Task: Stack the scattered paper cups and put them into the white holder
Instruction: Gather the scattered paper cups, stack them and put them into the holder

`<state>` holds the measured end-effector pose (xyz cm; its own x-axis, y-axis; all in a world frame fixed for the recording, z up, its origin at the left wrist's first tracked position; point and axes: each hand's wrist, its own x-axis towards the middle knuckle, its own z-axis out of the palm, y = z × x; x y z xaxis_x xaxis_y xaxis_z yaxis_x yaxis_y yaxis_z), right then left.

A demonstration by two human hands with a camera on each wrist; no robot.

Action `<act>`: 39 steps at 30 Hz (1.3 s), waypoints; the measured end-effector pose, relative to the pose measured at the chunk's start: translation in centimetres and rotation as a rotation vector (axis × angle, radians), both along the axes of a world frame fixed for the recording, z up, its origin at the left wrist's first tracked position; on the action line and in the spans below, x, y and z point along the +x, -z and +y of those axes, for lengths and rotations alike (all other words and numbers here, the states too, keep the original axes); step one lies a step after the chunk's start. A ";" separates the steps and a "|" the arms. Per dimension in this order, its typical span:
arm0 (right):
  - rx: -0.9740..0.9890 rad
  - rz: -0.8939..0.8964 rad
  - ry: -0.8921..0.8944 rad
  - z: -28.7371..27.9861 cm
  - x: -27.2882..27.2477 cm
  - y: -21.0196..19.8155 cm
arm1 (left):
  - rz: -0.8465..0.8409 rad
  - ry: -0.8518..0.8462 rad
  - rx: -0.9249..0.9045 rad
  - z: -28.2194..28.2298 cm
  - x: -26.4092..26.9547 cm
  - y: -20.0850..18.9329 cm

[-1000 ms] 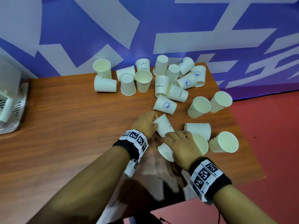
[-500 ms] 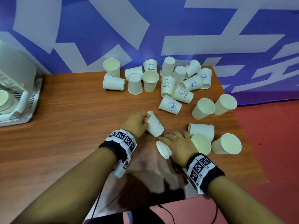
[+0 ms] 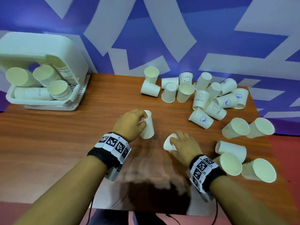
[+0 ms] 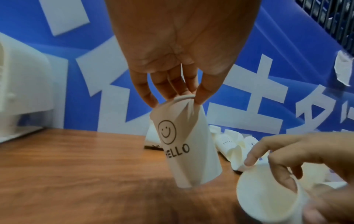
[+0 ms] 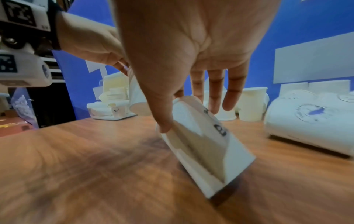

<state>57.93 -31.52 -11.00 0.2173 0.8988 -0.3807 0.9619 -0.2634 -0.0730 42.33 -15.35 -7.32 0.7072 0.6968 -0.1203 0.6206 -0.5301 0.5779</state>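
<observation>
Blue wall with big white shapes (image 3: 162, 30) runs behind a brown wooden counter (image 3: 65, 151). At the far left of the counter sits the white holder (image 3: 48, 51), its lid tipped back, with stacks of cups lying inside it. Scattered paper cups (image 3: 203, 98) crowd the far right, some upright, most on their sides; a few more lie near the right edge.

Near the middle, the left hand (image 3: 129, 125) holds a cup (image 3: 146, 125) by its rim, base down and tilted. The head view shows only the plain side of that cup. The left wrist view shows what it hides: a smiley face and the word HELLO on the cup (image 4: 184, 145), and the thumb and fingers (image 4: 205, 91) pinching the rim so hard that the paper is creased. Whether the base touches the counter or hangs just above it I cannot tell.

Just right of it, and apart from it, the right hand (image 3: 185, 145) grips a second cup (image 3: 169, 144) lying on its side, mouth turned left and near. From the head view the hand covers most of it. The right wrist view shows the thumb (image 5: 162, 115) hooked over the rim and the first finger behind the wall, the cup (image 5: 206, 144) tilted with its low edge on the counter and black print on its side, too blurred to read; the other fingers hang straight beyond it
</observation>
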 end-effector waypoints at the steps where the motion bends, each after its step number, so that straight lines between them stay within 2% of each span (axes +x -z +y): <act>1: 0.024 0.000 -0.005 0.8 -0.1 -0.4 | -0.017 -0.012 0.019 0.5 -0.7 -0.5; 11: 0.270 0.021 -0.012 9.6 -3.5 -5.7 | -0.108 -0.084 0.148 6.0 -6.6 -4.0; 15: 0.303 -0.041 -0.054 13.4 -6.1 -7.7 | -0.123 -0.101 0.172 8.8 -9.2 -5.7; 23: 0.420 0.054 0.010 20.0 -13.0 -11.0 | -0.092 -0.132 0.213 14.4 -16.0 -7.6; 28: 0.479 0.119 0.008 22.9 -16.8 -11.1 | -0.049 -0.095 0.247 17.1 -19.8 -7.3; 33: 0.443 0.120 0.019 25.0 -19.2 -10.3 | -0.044 -0.127 0.234 19.4 -23.6 -6.5; 39: 0.438 0.138 0.051 26.5 -19.9 -10.3 | -0.145 -0.125 0.327 21.6 -26.7 -6.1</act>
